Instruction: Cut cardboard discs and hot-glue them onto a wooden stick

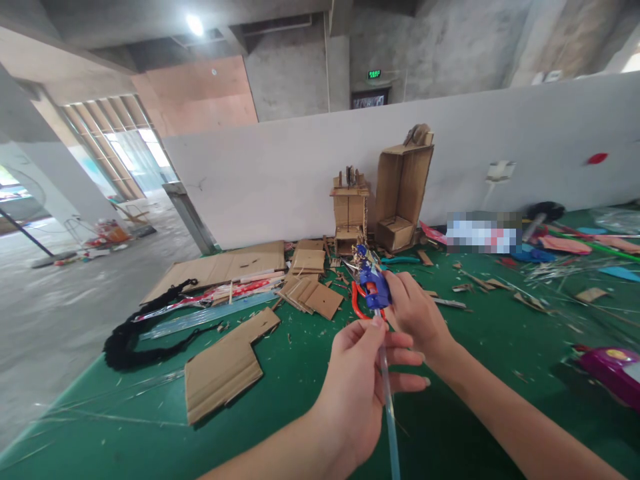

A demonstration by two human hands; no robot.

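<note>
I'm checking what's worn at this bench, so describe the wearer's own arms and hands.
The left hand and right hand are both ungloved, with slim fingers; no ring, watch or bracelet can be made out. The left forearm and right forearm are bare as far as they show, with no sleeves in view.

Plastic and matt cardboard are filling my feed.
I'm seeing the blue tool [376,292] showing smooth plastic; the rod [392,427] is gleaming like clear plastic; the L-shaped piece [220,373] is looking like matt cardboard; the black cord [123,359] is appearing fuzzy, yarn-like; the purple casing [607,373] is shining glossily; the far wall [287,73] is looking like rough concrete.
</note>
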